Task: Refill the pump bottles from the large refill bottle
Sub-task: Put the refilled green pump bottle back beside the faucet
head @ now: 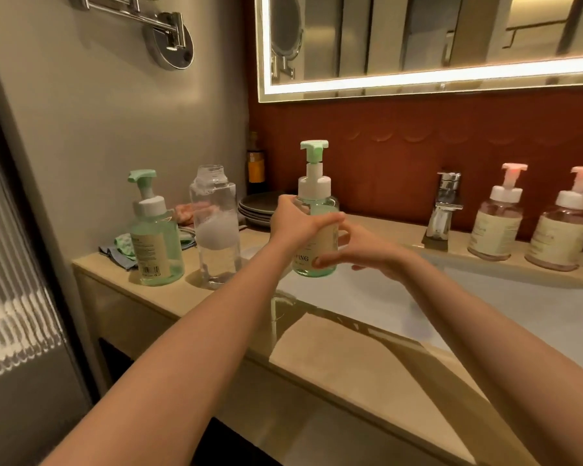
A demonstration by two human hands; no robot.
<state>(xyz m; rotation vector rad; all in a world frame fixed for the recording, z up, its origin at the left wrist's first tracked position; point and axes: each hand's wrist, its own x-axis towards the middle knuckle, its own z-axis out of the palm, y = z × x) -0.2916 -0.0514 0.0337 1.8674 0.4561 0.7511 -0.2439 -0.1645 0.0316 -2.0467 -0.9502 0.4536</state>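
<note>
A green pump bottle (315,203) with a white collar and green pump head is held upright above the left edge of the sink. My left hand (298,222) grips its upper body from the left. My right hand (354,250) wraps its lower body from the right, thumb across the label. A second green pump bottle (155,237) stands on the counter at the left. Beside it stands the large clear refill bottle (216,227), uncapped, with foam inside and little liquid. Two pink pump bottles (497,216) (564,227) stand at the right behind the sink.
The white sink basin (485,297) fills the counter's right half, with a chrome faucet (446,203) behind it. Stacked dark plates (258,206), folded cloths (122,245) and a dark bottle (256,163) sit at the back left. A lit mirror (418,45) hangs above.
</note>
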